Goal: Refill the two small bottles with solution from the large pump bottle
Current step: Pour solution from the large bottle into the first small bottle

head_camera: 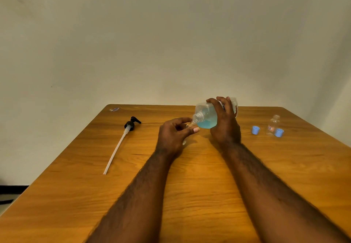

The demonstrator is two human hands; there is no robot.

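Observation:
My right hand (225, 125) grips the large clear bottle (206, 116), tipped on its side with its open neck pointing left and down; blue solution pools in its lower side. My left hand (175, 134) is wrapped around a small clear bottle (188, 125), mostly hidden by my fingers, its mouth right under the big bottle's neck. A second small clear bottle (272, 125) with an orange label stands uncapped at the right. Two blue caps (255, 130) (279, 132) lie beside it.
The black pump head with its long white tube (121, 142) lies on the wooden table (199, 185) to the left of my hands. A small scrap (114, 109) sits at the far left corner. A plain wall rises behind the table.

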